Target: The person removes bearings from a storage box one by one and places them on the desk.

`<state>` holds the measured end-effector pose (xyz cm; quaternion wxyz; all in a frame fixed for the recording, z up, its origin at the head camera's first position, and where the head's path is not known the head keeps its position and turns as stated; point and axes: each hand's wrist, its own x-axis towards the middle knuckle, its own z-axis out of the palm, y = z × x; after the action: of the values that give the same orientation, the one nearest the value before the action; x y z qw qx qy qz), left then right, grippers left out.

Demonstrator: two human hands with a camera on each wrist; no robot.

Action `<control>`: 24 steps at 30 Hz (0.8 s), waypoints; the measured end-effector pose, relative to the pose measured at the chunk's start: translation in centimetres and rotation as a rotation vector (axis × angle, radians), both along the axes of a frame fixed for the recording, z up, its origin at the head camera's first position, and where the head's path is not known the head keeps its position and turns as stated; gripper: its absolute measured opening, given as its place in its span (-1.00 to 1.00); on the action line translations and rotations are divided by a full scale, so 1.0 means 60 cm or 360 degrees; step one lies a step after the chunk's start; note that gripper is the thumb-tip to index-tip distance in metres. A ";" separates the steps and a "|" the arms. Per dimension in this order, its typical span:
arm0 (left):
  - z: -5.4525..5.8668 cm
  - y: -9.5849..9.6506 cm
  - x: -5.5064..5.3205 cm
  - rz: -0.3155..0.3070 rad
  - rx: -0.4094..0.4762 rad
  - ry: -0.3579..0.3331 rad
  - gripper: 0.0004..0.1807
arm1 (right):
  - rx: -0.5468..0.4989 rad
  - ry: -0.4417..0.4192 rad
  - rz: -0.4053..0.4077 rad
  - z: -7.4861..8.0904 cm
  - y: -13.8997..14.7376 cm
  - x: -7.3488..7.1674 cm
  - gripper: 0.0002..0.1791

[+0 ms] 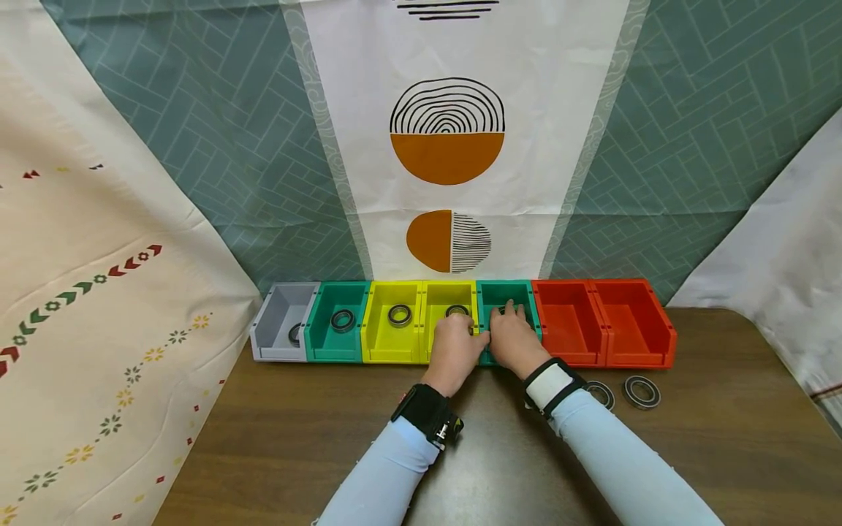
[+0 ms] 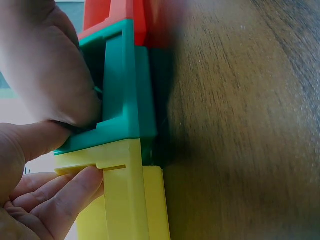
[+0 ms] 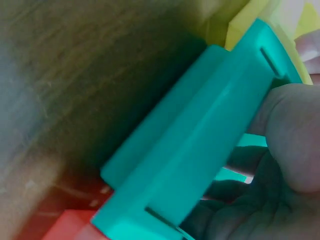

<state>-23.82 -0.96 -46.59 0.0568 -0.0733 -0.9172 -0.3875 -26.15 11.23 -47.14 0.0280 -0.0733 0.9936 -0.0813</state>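
Observation:
My left hand is at the wall between the right-hand yellow bin and the green bin beside it. Its fingers reach inside the yellow bin while the thumb lies across the green side, pinching the joined walls. My right hand reaches down into that green bin, its thumb along the inner wall near the yellow side. Part of a bearing shows at the right fingertips; whether they grip it, I cannot tell. Another bearing lies in the yellow bin behind the left hand.
Further left are a second yellow bin, a green bin and a grey bin, each with a bearing. Two red bins stand at the right. Two bearings lie on the wooden table near the right forearm.

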 end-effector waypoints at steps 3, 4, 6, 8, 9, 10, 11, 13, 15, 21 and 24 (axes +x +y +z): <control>0.001 0.001 0.001 -0.0005 0.0024 -0.0013 -0.68 | -0.0008 -0.0043 -0.0029 -0.003 -0.001 -0.001 -0.37; 0.001 0.001 0.001 -0.0001 0.0026 -0.0023 -0.67 | -0.0013 -0.0055 -0.0034 -0.004 -0.001 -0.003 -0.36; 0.002 0.002 0.001 0.0001 0.0023 -0.0028 -0.66 | -0.0012 -0.0075 -0.0035 -0.007 0.000 -0.007 -0.33; 0.002 0.002 0.001 0.0007 0.0022 -0.0033 -0.66 | -0.0007 -0.0090 -0.0032 -0.011 0.000 -0.010 -0.31; 0.002 0.002 0.001 0.0007 0.0027 -0.0037 -0.66 | -0.0010 -0.0096 -0.0037 -0.014 0.000 -0.011 -0.30; 0.002 0.002 0.001 0.0008 0.0032 -0.0036 -0.66 | -0.0010 -0.0097 -0.0038 -0.015 0.000 -0.012 -0.30; 0.002 0.002 0.001 0.0006 0.0042 -0.0039 -0.67 | -0.0015 -0.0101 -0.0043 -0.016 -0.001 -0.011 -0.30; 0.002 0.002 0.002 0.0006 0.0053 -0.0050 -0.68 | -0.0030 -0.0103 -0.0057 -0.016 -0.002 -0.010 -0.29; 0.002 0.002 0.002 0.0006 0.0054 -0.0056 -0.68 | -0.0047 -0.0099 -0.0068 -0.014 -0.003 -0.008 -0.28; 0.002 0.002 0.001 0.0004 0.0028 -0.0034 -0.66 | -0.0052 -0.0078 -0.0092 -0.010 -0.003 -0.005 -0.31; 0.001 0.001 0.000 0.0002 0.0024 -0.0018 -0.67 | -0.0029 -0.0094 -0.0095 -0.007 -0.004 -0.005 -0.33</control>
<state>-23.82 -0.91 -46.54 0.0524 -0.0701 -0.9146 -0.3948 -26.45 10.99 -47.57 0.0541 -0.0416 0.9933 -0.0933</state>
